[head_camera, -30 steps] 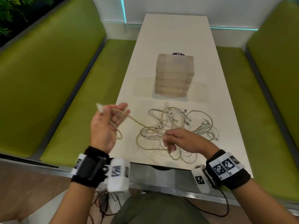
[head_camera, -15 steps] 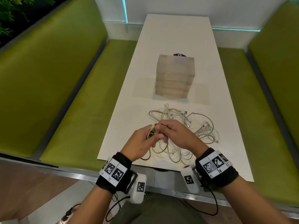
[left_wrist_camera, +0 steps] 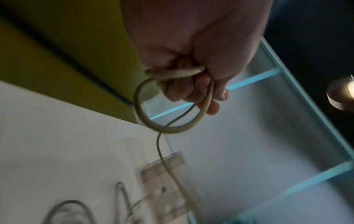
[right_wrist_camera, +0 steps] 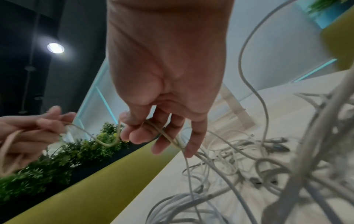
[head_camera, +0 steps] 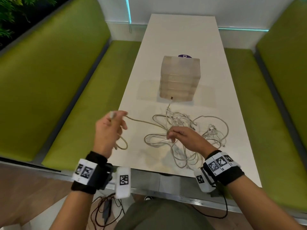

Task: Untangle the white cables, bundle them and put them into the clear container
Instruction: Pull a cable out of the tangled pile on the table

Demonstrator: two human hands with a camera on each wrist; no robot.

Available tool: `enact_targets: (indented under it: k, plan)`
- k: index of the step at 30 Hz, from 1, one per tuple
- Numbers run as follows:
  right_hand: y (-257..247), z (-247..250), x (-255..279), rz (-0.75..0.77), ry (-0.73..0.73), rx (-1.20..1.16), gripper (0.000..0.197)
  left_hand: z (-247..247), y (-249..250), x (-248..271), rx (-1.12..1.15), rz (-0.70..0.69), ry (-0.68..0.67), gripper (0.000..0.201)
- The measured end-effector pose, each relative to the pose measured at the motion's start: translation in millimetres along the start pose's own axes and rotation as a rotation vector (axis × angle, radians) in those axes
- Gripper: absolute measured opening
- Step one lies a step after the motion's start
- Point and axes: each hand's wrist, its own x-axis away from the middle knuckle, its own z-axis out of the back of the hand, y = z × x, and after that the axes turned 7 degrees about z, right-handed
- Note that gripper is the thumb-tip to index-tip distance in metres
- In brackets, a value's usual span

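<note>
Between two green benches [head_camera: 54, 83], one left hand [head_camera: 108, 130] is raised off the counter's [head_camera: 182, 35] edge, fingers curled round one loop of beige cable [head_camera: 141, 121]. That cable runs rightward to one right hand [head_camera: 186, 138], pinching it over the tangle of white cables [head_camera: 191, 130] on the counter. Beyond sits one clear container [head_camera: 180, 78]. Only the left wrist view shows the loop [left_wrist_camera: 168, 106] encircling the fingers [left_wrist_camera: 184, 91]; the right wrist view shows the pinch [right_wrist_camera: 153, 130].

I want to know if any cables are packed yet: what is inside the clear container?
The clear container looks frosted; no cable shows inside, though its walls blur the contents. The white cables lie tangled on the table.
</note>
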Motion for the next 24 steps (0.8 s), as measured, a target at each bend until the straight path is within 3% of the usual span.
enact_targets:
  k: [2, 5, 9, 12, 16, 19, 24]
  plan:
    - [-6.9, -4.7, -4.4, 0.048, -0.026, 0.019, 0.021, -20.1, -15.7, 0.3, -0.183, 0.013, -0.136, 0.009]
    - [-16.9, -10.4, -8.9, 0.130, -0.050, 0.051, 0.020, -49.3, -32.4, 8.4, -0.379, -0.010, -0.339, 0.013]
    - [-21.1, -5.2, -8.3, 0.144, -0.077, 0.102, 0.019, -53.9, -41.6, 8.5, -0.628, -0.138, -0.407, 0.011]
    - [-11.1, -4.2, -12.2, 0.122, -0.073, 0.226, 0.015, -43.7, -28.5, 9.4, -0.575, -0.219, -0.350, 0.015]
    - [29.6, 3.8, -22.4, 0.056, 0.032, 0.355, 0.015, -16.6, -1.7, 6.6, -0.377, -0.328, -0.138, 0.029]
    - [47.5, 13.2, -22.6, 0.054, 0.091, 0.315, 0.017, 8.6, 14.6, 1.6, -0.267, -0.373, -0.020, 0.020]
    - [49.2, 18.9, -23.6, 0.101, 0.164, 0.368, 0.014, 26.3, 6.9, -1.2, -0.279, -0.341, -0.003, 0.021]
